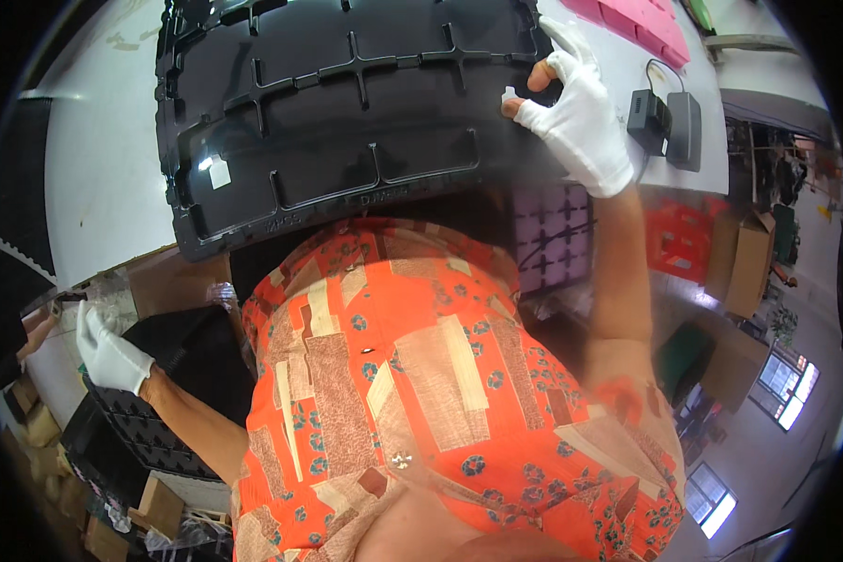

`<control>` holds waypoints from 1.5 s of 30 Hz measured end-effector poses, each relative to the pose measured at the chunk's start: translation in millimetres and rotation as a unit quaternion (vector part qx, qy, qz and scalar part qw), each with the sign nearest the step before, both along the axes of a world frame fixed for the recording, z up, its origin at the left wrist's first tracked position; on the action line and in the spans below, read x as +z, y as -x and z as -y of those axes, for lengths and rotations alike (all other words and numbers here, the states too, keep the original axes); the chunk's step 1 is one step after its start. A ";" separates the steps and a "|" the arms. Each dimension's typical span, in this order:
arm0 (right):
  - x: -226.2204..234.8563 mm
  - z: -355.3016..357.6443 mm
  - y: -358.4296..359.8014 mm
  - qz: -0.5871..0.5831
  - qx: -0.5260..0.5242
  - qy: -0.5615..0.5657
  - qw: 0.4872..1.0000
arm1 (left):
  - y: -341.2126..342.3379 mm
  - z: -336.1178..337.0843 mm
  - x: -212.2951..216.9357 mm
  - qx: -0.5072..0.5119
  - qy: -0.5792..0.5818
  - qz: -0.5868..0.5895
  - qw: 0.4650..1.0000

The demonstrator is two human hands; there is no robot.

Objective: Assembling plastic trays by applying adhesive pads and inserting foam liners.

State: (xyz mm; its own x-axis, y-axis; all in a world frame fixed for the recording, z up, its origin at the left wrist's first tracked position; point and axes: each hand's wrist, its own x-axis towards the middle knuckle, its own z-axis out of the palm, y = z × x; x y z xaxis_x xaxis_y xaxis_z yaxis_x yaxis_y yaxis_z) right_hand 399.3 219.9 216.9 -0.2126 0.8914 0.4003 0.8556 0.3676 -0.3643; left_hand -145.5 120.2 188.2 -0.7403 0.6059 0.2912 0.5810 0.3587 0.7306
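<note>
A black moulded plastic tray (347, 103) with raised cross-shaped ribs covers the table in front of me. My right hand (581, 117), in a white glove with bare thumb and index tips, is over its right side, thumb and index apart. At the thumb tip is a small white tab (508, 95); whether it sticks there or lies on the tray is unclear. A similar white tab (219, 172) sits on the tray's near left. Away to the left, my left hand (112, 354), also white-gloved, has its fingers stretched out beside a small dark thing (71, 297) at the table corner.
Right of the tray lie a black adapter with a cable (648, 122) and a pink tray (628, 23). Below the table are a purple grid panel (553, 239), a red crate (679, 239) and a cardboard box (749, 262). Black trays (178, 365) stand at lower left, near another person's hand (39, 332).
</note>
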 end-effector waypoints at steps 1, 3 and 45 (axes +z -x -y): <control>0.7 0.9 1.4 0.000 0.000 0.000 1.000 | -3.9 0.7 3.8 0.014 -0.040 -0.089 0.995; 2.1 2.2 6.9 -0.042 -0.075 0.017 0.996 | -15.0 -4.8 4.6 0.009 -0.113 -0.075 0.991; 37.2 9.6 34.3 0.009 -0.024 0.107 0.994 | -107.0 -26.5 8.1 -0.172 -0.079 0.228 0.955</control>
State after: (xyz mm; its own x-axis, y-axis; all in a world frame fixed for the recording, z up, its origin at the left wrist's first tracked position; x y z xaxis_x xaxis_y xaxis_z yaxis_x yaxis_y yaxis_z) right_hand 365.0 210.3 254.1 -0.1726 0.9651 0.1970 0.8777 0.2415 -0.4139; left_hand -38.5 146.8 196.3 -0.5769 0.8112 0.0954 0.2539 0.0671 0.9649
